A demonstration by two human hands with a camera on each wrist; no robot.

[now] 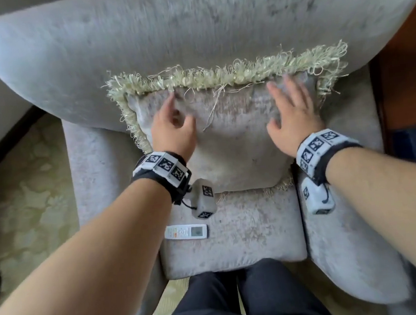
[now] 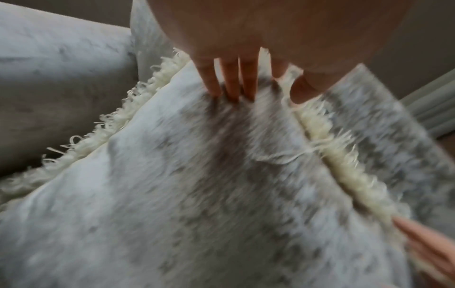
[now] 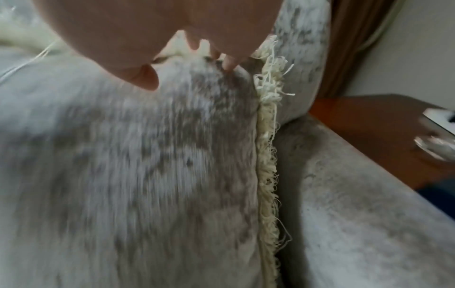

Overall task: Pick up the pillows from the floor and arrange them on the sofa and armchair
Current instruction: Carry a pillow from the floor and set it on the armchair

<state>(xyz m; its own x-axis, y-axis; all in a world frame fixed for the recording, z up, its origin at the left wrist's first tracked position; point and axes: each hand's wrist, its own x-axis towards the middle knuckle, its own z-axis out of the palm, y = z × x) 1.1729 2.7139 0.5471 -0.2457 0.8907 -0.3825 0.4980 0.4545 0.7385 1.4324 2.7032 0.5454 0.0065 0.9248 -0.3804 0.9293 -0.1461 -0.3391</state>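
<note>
**Two hands on one pillow, already against the chair back**

One pillow point(image 1: 227, 132) leans on the armchair point(image 1: 188, 33) backrest at frame centre, its fringed top edge running left to right across the head view — that edge is its long axis, square to the person's reach. Both hands lie directly below that edge, near the two upper corners, so neither is clearly nearer. The left hand point(image 1: 173, 127) has fingers spread and slightly bent, fingertips point(image 2: 231, 91) dug into the fabric just under the fringe; the right hand point(image 1: 292, 115) lies flat with straight fingers pressed on the cover near the right-hand fringe point(image 3: 267, 136). Neither grips anything — they pat or press.

Judging from this, the pillow is placed and only needs settling; any further push goes straight away from the body, into the backrest.

Lower centre of the frame, a remote point(image 1: 186, 232) lies on the seat cushion point(image 1: 248, 235), apart from the pillow and clear of the hands. A wooden table point(image 1: 408, 72) stands at the right edge, carpet point(image 1: 25, 192) at the left. No other pillows are visible.
</note>
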